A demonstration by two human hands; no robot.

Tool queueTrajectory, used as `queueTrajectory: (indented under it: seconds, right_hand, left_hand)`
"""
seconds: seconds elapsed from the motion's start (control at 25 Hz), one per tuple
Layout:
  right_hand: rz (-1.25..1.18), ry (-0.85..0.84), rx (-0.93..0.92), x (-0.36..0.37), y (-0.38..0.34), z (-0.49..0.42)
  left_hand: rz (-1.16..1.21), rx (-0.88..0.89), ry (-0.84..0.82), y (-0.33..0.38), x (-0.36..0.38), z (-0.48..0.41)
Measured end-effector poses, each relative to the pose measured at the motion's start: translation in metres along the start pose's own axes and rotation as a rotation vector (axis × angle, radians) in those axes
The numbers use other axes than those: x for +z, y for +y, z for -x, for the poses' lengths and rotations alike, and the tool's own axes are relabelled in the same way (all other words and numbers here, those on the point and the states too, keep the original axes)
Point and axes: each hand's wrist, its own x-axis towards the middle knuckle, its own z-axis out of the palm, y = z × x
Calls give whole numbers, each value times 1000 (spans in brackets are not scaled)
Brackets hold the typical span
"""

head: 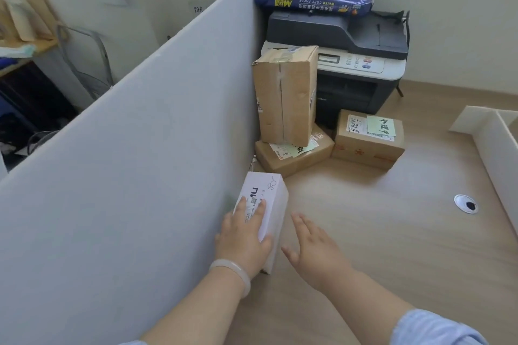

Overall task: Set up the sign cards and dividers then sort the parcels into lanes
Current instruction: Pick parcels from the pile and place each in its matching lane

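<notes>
Left hand point(242, 235) clasps box point(265, 202) standing against divider point(140, 148), thumb round its side. Right hand point(314, 246) spread, empty, farther from divider. Parcels point(286, 98) at divider's far end.

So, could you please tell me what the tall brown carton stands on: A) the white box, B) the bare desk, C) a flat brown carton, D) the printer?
C: the tall brown carton stands upright on the flat brown carton, in front of the printer.
</notes>
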Motion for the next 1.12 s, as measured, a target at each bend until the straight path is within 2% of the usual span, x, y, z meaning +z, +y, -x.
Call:
queueTrajectory:
  seconds: [0.08,0.2,0.28,0.36,0.44,0.56,0.68,0.8,0.96,1.12]
  right_hand:
    - [-232,-2,123,-8,7,-5]
    - [-713,48,251,-20,16,-2]
    - [-886,83,294,-31,18,8]
    - [-978,163,286,-39,24,18]
    - [-1026,220,254,-43,30,28]
    - [-947,288,204,-43,35,41]
    - [-876,347,219,-42,37,55]
    - [-962,405,210,-45,38,68]
    - [-970,509,164,-54,45,84]
    - [-1070,570,271,-62,60,92]
  left_hand:
    - [242,72,19,10,1,1]
    - [730,92,17,28,2,1]
    - [871,89,-36,40,3,0]
    - [884,110,-105,53,4,1]
    - [802,146,-147,68,4,3]
    - [663,197,-110,82,4,9]
    - [649,167,-108,91,6,14]
    - [602,163,-117,101,5,20]
    - [691,139,-157,113,-3,24]
    - [863,135,-104,126,-13,36]
